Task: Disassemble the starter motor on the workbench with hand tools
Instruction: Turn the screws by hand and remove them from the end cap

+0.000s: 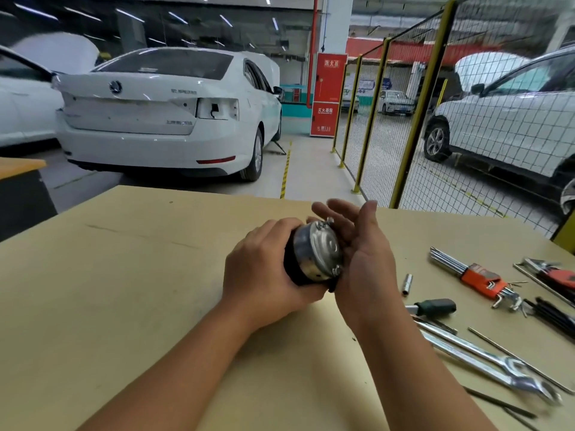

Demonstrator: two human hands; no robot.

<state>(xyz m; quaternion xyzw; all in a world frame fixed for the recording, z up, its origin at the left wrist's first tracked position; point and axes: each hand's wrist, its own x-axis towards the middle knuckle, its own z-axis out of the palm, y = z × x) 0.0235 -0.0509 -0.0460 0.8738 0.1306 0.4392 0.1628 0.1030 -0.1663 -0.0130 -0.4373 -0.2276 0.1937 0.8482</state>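
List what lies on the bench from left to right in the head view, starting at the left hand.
left hand → starter motor → right hand → socket → screwdriver handle → orange hex key set → red tool holder at the right edge

Shiny metal starter motor (317, 251) on a matt wooden workbench (140, 275).

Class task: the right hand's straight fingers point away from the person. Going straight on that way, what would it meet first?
Probably nothing soon: the right hand already rests beside the starter motor, and beyond its fingertips only bare workbench shows. Depth is unclear.
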